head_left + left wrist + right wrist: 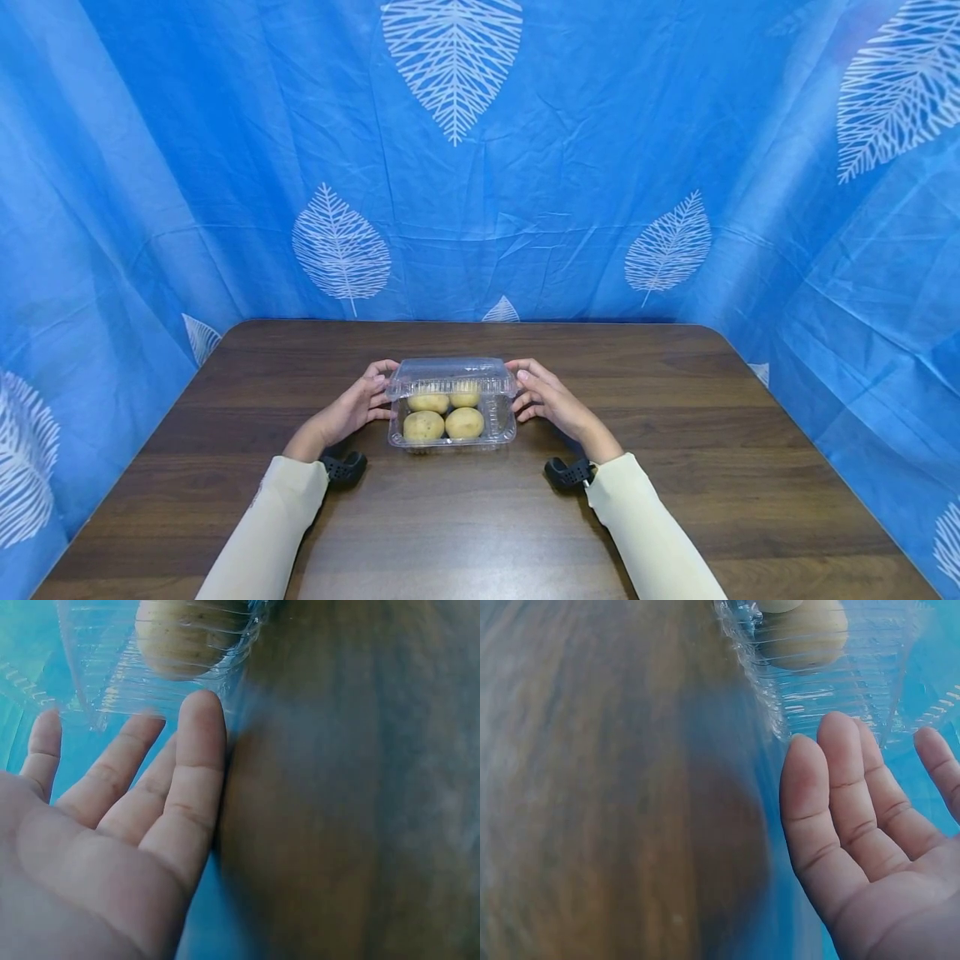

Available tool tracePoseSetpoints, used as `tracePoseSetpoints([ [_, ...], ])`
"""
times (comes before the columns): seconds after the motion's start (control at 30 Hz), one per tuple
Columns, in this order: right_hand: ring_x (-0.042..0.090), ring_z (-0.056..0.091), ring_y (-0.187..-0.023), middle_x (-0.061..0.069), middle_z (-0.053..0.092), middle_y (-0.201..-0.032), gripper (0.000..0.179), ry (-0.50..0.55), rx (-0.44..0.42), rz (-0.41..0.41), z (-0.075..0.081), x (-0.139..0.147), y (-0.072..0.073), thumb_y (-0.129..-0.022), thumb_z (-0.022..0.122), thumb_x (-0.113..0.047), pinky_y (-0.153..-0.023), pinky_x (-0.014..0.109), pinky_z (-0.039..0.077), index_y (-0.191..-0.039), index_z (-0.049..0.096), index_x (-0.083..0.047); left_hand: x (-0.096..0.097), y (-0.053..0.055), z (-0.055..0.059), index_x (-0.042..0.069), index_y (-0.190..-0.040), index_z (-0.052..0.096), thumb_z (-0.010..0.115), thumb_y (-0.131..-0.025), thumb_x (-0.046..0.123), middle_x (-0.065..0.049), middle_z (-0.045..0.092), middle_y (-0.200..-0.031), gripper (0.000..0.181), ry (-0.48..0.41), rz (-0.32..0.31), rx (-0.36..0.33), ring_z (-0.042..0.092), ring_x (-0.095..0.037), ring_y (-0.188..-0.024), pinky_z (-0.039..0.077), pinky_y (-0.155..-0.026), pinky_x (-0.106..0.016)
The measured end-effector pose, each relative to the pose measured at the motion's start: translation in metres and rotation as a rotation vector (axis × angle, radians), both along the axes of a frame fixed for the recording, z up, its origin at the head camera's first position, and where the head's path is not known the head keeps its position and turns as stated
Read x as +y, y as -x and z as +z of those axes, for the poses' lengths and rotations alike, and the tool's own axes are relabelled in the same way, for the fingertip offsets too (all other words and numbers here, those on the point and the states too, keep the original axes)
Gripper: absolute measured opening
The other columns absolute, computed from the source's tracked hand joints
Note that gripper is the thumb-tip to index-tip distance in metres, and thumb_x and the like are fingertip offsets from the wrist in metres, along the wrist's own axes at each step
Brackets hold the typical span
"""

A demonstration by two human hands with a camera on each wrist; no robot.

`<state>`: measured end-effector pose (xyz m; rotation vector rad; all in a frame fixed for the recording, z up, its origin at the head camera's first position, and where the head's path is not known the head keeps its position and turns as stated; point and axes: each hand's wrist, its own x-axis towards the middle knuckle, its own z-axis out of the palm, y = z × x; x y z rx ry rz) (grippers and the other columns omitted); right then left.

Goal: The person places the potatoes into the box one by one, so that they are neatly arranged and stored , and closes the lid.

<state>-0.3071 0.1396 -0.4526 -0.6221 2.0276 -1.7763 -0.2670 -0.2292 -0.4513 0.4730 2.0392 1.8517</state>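
A clear plastic clamshell box point(493, 421) sits on the table, its lid point(450, 373) partly raised and tilted at the back. Inside lie several yellow potatoes point(423, 426); one potato point(187, 637) shows through the ribbed wall in the left wrist view, and another potato point(802, 637) in the right wrist view. My left hand point(352, 407) is at the box's left side, fingers extended with tips at the wall and lid edge. On the opposite side, my right hand point(553, 402) mirrors it, its fingers nearly straight and fingertips at the plastic. Neither palm touches the box.
The dark brown wooden table point(450, 533) extends on all sides of the box. A blue curtain point(510, 183) with white leaf prints hangs behind the table and along both sides. Each wrist wears a black strap device, such as the right wristband point(567, 473).
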Motion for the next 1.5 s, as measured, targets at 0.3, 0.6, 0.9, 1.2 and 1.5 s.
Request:
tracePoseSetpoints([
  [0.3,0.024,0.066,-0.094,0.025,0.055,-0.133,0.067,-0.080,0.049,0.045,0.006,0.002,-0.001,-0.108,0.052,-0.034,-0.078,0.033,0.060,-0.159,0.033,0.005,-0.001,0.001,0.002,0.003,-0.159,0.009,0.044,-0.109,0.046,-0.033,0.013,-0.168,0.074,0.042,-0.033,-0.021,0.031,-0.052,-0.151,0.042,-0.118,-0.050],
  [0.6,0.020,0.066,-0.097,0.016,0.059,-0.119,0.076,-0.087,0.017,0.101,0.009,0.004,-0.004,-0.100,0.070,-0.021,-0.080,0.033,0.061,-0.160,0.031,0.003,-0.009,-0.001,0.000,0.001,-0.160,0.008,0.068,-0.102,0.033,-0.040,0.015,-0.169,0.089,0.067,-0.090,0.009,0.027,-0.056,-0.153,0.030,-0.124,-0.065],
  [0.9,0.017,0.068,-0.088,0.009,0.061,-0.109,0.080,-0.067,0.020,0.144,0.007,0.005,-0.004,-0.097,0.076,-0.013,-0.077,0.029,0.060,-0.160,0.028,0.004,-0.009,0.001,-0.002,0.000,-0.158,0.011,0.081,-0.095,0.026,-0.040,0.016,-0.170,0.098,0.088,-0.083,-0.008,0.018,-0.063,-0.156,0.023,-0.124,-0.073],
  [1.2,0.014,0.066,-0.081,0.003,0.062,-0.095,0.084,-0.052,0.010,0.193,0.005,0.007,-0.004,-0.096,0.078,-0.010,-0.072,0.026,0.056,-0.158,0.023,0.004,-0.010,0.002,-0.002,0.000,-0.159,0.011,0.082,-0.093,0.021,-0.039,0.015,-0.170,0.099,0.099,-0.101,-0.003,0.023,-0.062,-0.155,0.029,-0.122,-0.072],
  [1.5,0.012,0.064,-0.082,0.003,0.062,-0.095,0.083,-0.072,0.007,0.203,0.003,0.007,-0.002,-0.094,0.078,-0.004,-0.077,0.024,0.056,-0.157,0.024,0.001,-0.011,0.001,-0.001,0.003,-0.159,0.011,0.083,-0.091,0.022,-0.038,0.012,-0.171,0.101,0.120,-0.105,-0.006,0.021,-0.063,-0.155,0.029,-0.122,-0.073],
])
